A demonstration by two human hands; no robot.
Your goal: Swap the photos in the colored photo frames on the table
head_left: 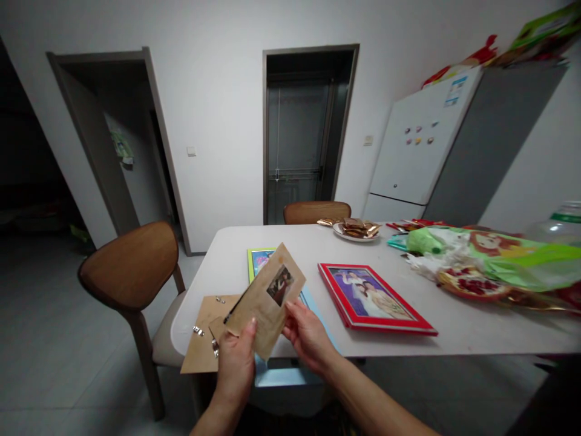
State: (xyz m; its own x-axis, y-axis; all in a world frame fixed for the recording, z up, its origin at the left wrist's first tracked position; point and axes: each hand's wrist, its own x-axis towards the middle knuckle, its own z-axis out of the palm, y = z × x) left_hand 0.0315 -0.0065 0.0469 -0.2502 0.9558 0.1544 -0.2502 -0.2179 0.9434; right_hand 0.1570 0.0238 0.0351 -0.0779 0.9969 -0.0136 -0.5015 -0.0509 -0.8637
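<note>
Slanting lengthwise away rightward, paper is held. Lower end is pinched by left hand, right edge by right hand.

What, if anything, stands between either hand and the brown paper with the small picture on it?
Nothing visible: the left hand and right hand both grip the brown paper directly. The light-blue frame shows behind them, not in between.

Home, dining rm by the look: white rect. tbl w/ rounded corners, brown wood-backed chairs, tall white-and-grey fridge w/ small colourful magnets.
</note>
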